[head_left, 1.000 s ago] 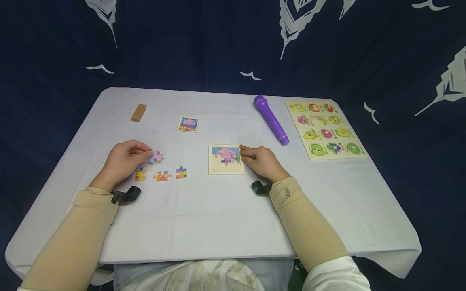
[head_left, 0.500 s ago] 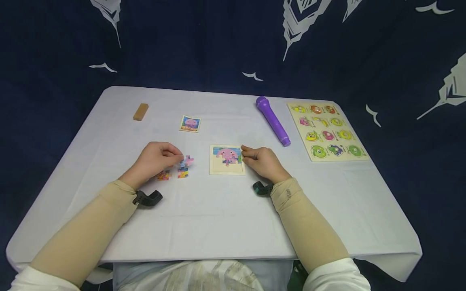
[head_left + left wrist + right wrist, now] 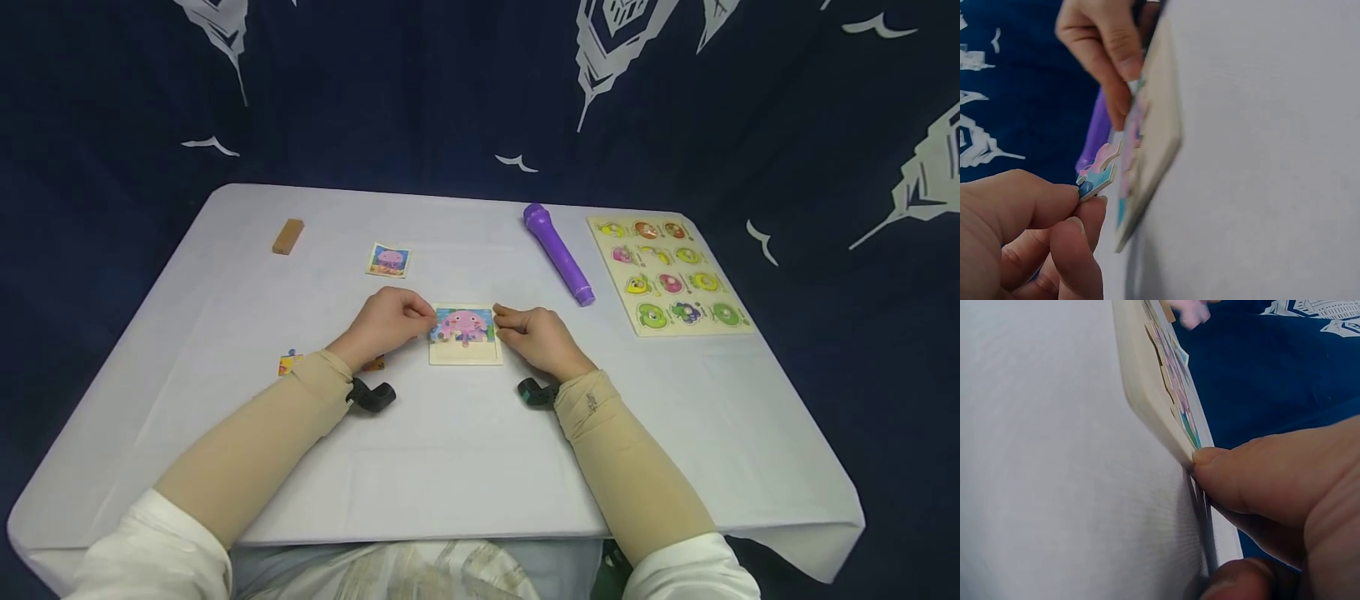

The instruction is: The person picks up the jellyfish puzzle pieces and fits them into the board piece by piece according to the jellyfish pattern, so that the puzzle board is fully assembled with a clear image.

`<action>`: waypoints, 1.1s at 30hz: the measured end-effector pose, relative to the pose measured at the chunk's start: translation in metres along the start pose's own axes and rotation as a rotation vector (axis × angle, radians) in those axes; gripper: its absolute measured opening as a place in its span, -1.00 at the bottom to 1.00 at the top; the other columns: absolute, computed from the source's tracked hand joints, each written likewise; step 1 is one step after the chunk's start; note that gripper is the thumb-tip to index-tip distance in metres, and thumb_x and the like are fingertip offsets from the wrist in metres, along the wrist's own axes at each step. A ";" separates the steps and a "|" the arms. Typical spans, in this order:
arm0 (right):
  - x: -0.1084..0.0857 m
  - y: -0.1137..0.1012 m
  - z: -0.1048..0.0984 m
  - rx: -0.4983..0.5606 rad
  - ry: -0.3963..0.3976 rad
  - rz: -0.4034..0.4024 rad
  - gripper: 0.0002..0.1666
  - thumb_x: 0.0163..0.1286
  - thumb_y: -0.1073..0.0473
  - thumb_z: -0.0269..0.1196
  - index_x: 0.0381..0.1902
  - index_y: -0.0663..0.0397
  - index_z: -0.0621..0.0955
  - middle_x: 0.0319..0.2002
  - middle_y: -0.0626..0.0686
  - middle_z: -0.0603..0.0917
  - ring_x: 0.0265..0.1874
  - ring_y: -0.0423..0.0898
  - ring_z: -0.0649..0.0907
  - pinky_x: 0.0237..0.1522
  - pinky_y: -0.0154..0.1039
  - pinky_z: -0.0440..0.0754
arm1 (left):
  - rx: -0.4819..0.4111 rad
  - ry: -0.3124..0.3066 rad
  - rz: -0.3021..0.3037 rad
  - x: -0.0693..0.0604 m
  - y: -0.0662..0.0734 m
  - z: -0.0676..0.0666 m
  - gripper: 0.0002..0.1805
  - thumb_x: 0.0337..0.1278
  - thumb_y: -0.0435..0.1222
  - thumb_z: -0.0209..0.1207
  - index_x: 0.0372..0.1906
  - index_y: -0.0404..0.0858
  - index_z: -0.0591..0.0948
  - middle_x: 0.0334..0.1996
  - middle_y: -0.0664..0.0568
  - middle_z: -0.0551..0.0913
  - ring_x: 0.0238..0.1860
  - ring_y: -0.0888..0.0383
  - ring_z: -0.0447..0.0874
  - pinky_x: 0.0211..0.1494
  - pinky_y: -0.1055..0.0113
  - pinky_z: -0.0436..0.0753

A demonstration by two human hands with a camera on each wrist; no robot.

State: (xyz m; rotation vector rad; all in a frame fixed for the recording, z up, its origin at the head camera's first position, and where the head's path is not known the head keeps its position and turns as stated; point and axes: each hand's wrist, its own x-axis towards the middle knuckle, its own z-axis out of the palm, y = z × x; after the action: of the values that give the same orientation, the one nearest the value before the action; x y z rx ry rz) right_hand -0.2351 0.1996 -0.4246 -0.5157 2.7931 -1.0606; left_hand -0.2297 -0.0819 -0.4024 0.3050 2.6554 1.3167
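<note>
On the white cloth-covered tabletop (image 3: 420, 467), a brown rectangular wooden block (image 3: 288, 237) lies at the far left, with a small square picture card (image 3: 388, 260) of a pink creature to its right. A purple microphone-shaped toy (image 3: 558, 254) lies slantwise beyond the right hand (image 3: 542, 337), just left of a cream board of colourful fruit pictures (image 3: 690, 331). Near the left forearm, in its tan sleeve (image 3: 262, 450), show two yellow-and-orange jigsaw pieces (image 3: 290, 363); the wrist partly covers one.

The left hand (image 3: 386, 321) has its grip pinching a pink-and-blue wooden jigsaw piece (image 3: 1099, 169) between thumb and fingertips. That piece is just above the left side of a square cream wooden puzzle tray (image 3: 465, 357), seemingly apart from it. The tray's upper part bears a pink creature picture; its lower strip is bare wood. The right hand's grip holds the tray's right edge, thumb pressed near the corner.
</note>
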 end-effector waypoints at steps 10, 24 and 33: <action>0.001 -0.002 0.000 -0.006 -0.010 -0.011 -0.62 0.49 0.15 0.30 0.21 0.09 0.67 0.34 -0.07 0.59 0.42 0.03 0.49 0.46 -0.01 0.37 | 0.034 0.005 0.001 0.007 0.000 0.013 -0.88 0.28 -0.18 0.34 -0.17 -0.11 0.71 -0.30 0.06 0.72 -0.25 0.10 0.61 -0.15 0.25 0.53; 0.001 0.001 0.000 -0.001 0.002 -0.015 -0.63 0.49 0.16 0.29 0.20 0.11 0.68 0.34 -0.05 0.60 0.41 0.04 0.50 0.46 -0.01 0.38 | 0.113 0.009 0.015 0.009 0.005 0.017 -0.88 0.24 -0.21 0.36 -0.17 -0.09 0.70 -0.27 0.07 0.70 -0.21 0.10 0.60 -0.10 0.24 0.49; 0.000 -0.001 -0.001 -0.005 0.001 -0.016 -0.63 0.50 0.16 0.28 0.20 0.11 0.67 0.34 -0.05 0.59 0.41 0.05 0.51 0.45 0.00 0.39 | 0.165 0.036 -0.021 0.014 0.008 0.020 -0.78 0.28 -0.05 0.36 -0.22 -0.10 0.67 -0.33 0.06 0.67 -0.29 0.09 0.57 -0.21 0.25 0.47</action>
State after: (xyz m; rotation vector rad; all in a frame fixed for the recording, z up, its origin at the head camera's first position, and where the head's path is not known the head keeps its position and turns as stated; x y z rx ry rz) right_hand -0.2354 0.1993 -0.4237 -0.5394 2.7983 -1.0576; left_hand -0.2377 -0.0583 -0.4084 0.2750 2.7949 1.1095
